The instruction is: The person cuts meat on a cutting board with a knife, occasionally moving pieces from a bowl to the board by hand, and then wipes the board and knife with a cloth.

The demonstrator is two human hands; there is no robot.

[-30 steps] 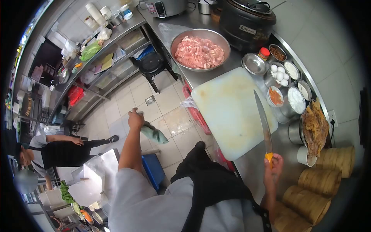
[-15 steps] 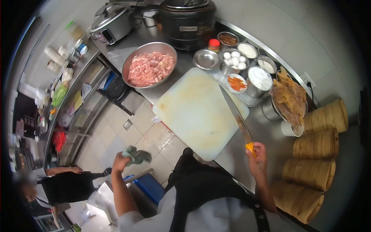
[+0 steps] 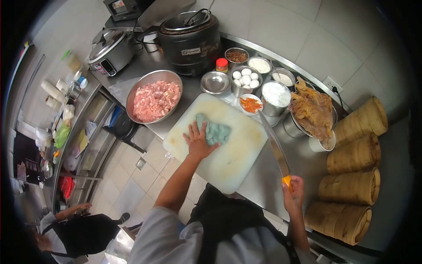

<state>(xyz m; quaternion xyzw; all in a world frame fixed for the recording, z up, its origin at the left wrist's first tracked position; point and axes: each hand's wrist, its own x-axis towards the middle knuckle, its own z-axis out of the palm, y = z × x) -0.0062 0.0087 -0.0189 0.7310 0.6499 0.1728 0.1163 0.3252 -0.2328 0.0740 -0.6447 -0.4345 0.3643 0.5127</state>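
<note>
Head view. A second ago the left hand was out over the floor on the left, clutching the green cloth well clear of the desk. It has since swung in: the cloth now lies on the far middle of the white cutting board, and the hand is on its near left edge, grip spread flat with the fingers fanned, pressing down rather than pinching.

The right hand has barely shifted. Its grip is closed round the orange handle of the long knife at the near right. The blade runs along the board's right edge, with the tip near the dish of shredded carrot.

The bowl of raw meat is just beyond the board's left corner, and the bamboo steamers are on the right.

Judgement: wiping of the board has begun, and the knife is held aside.
</note>
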